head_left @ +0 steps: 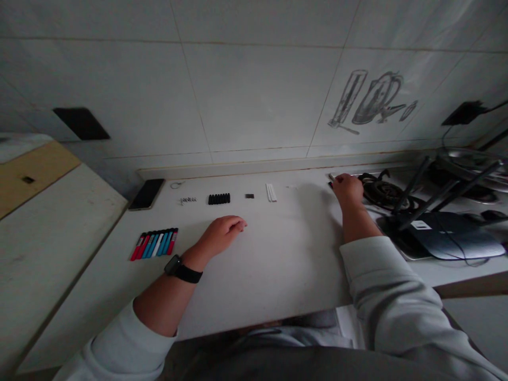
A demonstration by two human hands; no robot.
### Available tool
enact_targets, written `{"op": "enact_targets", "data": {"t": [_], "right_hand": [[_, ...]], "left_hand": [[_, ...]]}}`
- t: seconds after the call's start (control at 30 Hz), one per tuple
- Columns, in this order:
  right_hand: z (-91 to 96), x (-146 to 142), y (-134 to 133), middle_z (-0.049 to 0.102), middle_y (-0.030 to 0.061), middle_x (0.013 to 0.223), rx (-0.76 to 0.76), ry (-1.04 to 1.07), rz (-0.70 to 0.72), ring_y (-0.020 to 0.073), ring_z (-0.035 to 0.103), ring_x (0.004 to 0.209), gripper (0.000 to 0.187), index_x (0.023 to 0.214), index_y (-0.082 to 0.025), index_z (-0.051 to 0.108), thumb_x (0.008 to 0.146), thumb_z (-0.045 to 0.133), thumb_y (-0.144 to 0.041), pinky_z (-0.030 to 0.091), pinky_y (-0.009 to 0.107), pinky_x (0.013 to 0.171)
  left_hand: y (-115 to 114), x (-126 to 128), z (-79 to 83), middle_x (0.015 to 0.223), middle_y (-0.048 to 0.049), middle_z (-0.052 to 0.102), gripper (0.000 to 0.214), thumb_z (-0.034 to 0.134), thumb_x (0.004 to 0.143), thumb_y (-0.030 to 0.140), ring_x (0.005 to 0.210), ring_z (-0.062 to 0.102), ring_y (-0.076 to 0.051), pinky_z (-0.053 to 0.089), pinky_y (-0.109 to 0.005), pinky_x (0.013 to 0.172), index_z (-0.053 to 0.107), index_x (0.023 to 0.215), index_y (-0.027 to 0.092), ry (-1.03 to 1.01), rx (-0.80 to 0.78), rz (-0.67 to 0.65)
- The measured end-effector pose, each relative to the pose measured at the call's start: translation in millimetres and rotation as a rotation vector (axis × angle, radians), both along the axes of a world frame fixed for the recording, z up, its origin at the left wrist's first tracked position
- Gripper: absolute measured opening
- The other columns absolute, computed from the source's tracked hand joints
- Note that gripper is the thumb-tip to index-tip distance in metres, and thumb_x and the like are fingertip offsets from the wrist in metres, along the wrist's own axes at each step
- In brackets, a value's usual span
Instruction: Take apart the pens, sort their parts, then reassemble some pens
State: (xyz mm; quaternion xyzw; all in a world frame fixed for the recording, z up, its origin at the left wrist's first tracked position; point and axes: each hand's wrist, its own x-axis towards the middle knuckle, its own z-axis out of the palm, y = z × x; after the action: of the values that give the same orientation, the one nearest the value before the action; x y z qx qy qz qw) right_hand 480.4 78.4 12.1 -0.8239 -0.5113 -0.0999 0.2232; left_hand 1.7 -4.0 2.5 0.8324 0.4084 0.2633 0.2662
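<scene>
My left hand rests on the white counter, fingers loosely curled and holding nothing; a black watch sits on its wrist. My right hand reaches to the far right of the counter, its fingers closed over small dark and pale pieces beside the gas burner. A row of red, blue and white pen barrels lies left of the left hand. Further back lie small springs, a row of black caps, a tiny black part and white sticks.
A dark phone lies at the counter's back left corner. A black router with antennas rests on the stove at right. The tiled wall stands right behind the counter, with a wooden surface at far left.
</scene>
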Motion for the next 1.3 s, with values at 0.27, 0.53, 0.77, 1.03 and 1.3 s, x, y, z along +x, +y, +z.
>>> {"op": "enact_targets", "data": {"t": [0.27,0.53,0.77,1.03,1.3], "right_hand": [[35.0,-82.0,-9.7,0.075,0.0091,0.087,0.350,0.186,0.308,0.0233,0.066,0.082,0.037,0.100,-0.019,0.075,0.097,0.043,-0.038,0.046,0.032,0.076],[33.8,-206.7,-60.0,0.069,0.0047,0.071,-0.091,0.281,0.882,0.0169,0.057,0.064,0.042,0.084,-0.019,0.071,0.099,0.044,-0.048,0.035,0.028,0.061],[13.1,-235.7,-74.2,0.070,0.0071,0.078,-0.415,0.044,1.183,0.0168,0.055,0.067,0.031,0.084,-0.019,0.070,0.098,0.049,-0.038,0.031,0.028,0.063],[7.6,-232.5,-69.4,0.069,0.0061,0.079,-0.431,0.044,1.182,0.0162,0.056,0.068,0.032,0.086,-0.020,0.070,0.099,0.050,-0.040,0.033,0.027,0.064],[6.0,-232.9,-69.3,0.070,0.0061,0.080,-0.418,0.046,1.170,0.0165,0.057,0.068,0.030,0.085,-0.020,0.070,0.099,0.050,-0.039,0.034,0.027,0.065]], "left_hand": [[-1.9,0.0,1.2,0.094,-0.0028,0.076,0.021,0.052,0.099,0.026,0.091,0.069,-0.018,0.053,-0.032,0.084,0.073,0.099,0.022,-0.011,0.017,0.011],[-5.3,2.2,12.8,0.099,-0.0047,0.076,0.020,0.056,0.098,0.028,0.090,0.068,-0.019,0.052,-0.032,0.084,0.075,0.101,0.022,0.056,0.027,0.033],[-5.0,1.4,14.4,0.096,-0.0053,0.076,0.017,0.058,0.097,0.027,0.086,0.066,-0.019,0.049,-0.031,0.080,0.074,0.098,0.021,0.078,0.067,0.038],[-5.8,-7.3,28.6,0.063,-0.0012,0.061,0.052,0.041,0.104,0.049,0.060,0.054,-0.014,0.038,-0.028,0.063,0.063,0.069,0.017,0.064,0.043,0.227],[10.5,-79.4,66.8,0.075,-0.0026,0.069,0.037,0.052,0.097,0.048,0.071,0.060,-0.018,0.041,-0.028,0.068,0.072,0.088,0.018,0.085,0.164,0.675]]}}
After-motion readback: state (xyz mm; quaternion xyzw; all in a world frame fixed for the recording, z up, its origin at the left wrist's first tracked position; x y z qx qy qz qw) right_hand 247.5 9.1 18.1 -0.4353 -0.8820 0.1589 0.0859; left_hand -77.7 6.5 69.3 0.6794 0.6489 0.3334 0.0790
